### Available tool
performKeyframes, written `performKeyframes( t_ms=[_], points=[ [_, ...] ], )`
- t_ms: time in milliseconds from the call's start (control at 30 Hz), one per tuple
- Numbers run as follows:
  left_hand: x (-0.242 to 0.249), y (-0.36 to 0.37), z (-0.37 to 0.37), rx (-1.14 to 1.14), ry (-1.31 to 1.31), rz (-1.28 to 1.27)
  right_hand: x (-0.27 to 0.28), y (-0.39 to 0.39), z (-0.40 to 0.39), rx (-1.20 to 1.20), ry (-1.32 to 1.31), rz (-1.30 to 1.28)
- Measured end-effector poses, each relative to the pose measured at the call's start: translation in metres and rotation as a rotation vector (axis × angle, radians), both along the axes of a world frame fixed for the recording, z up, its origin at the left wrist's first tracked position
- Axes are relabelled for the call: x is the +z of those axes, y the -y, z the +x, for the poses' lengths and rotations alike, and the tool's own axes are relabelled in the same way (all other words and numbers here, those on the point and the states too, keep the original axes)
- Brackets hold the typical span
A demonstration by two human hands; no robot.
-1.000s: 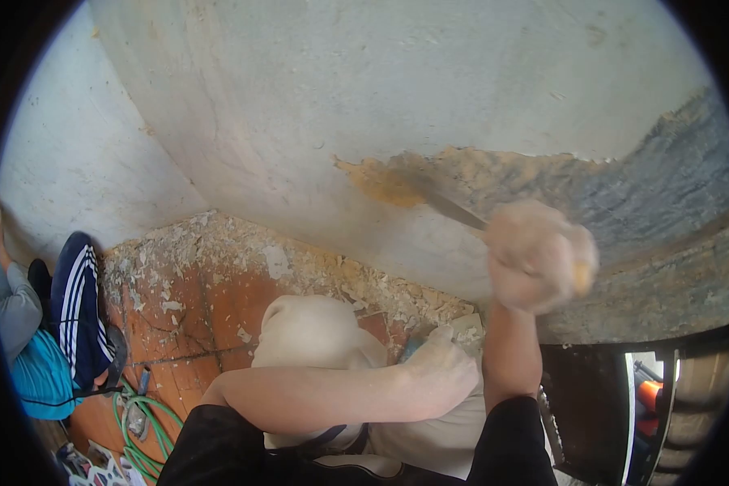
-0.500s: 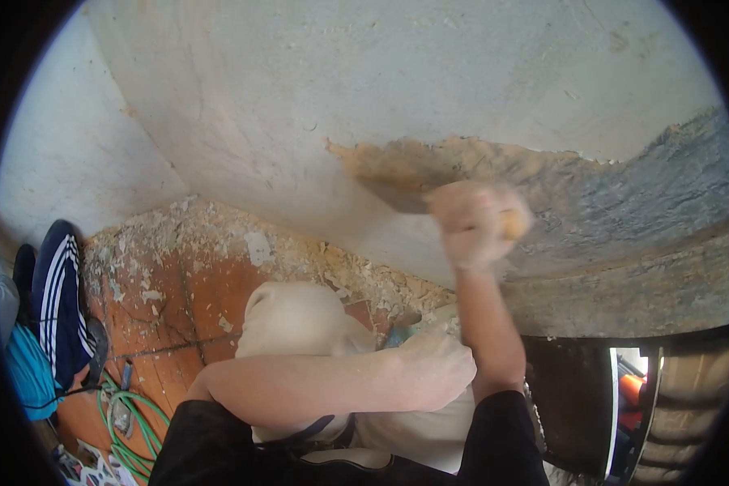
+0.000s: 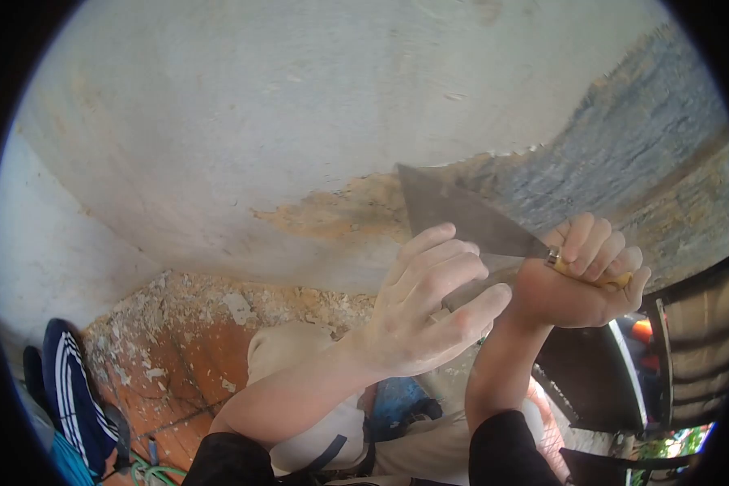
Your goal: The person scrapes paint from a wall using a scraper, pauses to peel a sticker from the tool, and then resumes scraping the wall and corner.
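My right hand (image 3: 595,263) is wrapped round the yellow handle of a putty knife (image 3: 474,211). Its wide, flared metal blade points left, across the patch of bare wall (image 3: 348,212) where the paint has come off. My left hand (image 3: 437,304) is raised just below the blade, its fingers apart and loosely curved, overlapping the blade's lower part in this view. Pale dust coats its fingers. Above the patch, the painted wall (image 3: 259,105) has a ragged, peeling edge.
Flakes and crumbs of plaster (image 3: 170,304) lie along the wall's foot on reddish floor tiles (image 3: 202,356). At the left are a dark striped garment (image 3: 71,389) and a green hose (image 3: 150,471). Dark panels (image 3: 587,373) stand at the lower right.
My right hand has moved right and down, bringing the putty knife into clearer view. My left hand has risen from my lap towards the blade, its fingers now spread.
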State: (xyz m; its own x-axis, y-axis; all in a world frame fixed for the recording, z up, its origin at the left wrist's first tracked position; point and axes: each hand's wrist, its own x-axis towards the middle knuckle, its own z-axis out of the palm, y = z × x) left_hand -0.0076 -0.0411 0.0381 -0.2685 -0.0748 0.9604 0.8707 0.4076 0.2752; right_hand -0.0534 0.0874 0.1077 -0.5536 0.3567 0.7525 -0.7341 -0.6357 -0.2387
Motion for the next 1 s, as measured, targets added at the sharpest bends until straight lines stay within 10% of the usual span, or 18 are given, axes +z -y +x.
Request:
performKeyframes(
  t_ms=[267, 433, 733, 1000],
  points=[
    [-0.014, -0.016, -0.017, -0.053, 0.161, -0.367, -0.097, -0.041, 0.023, -0.166, 0.325, -0.793],
    [-0.024, -0.014, -0.019, -0.089, 0.149, -0.607, -0.158, -0.017, 0.042, 0.162, 0.644, -1.184],
    [-0.021, -0.027, -0.029, 0.000, 0.211, -0.648, -0.169, -0.001, 0.042, 0.392, 0.747, -0.916],
    [0.014, -0.023, -0.071, -0.112, -0.239, -1.190, -0.181, 0.006, 0.044, 0.617, 0.588, -0.728]
  ],
)
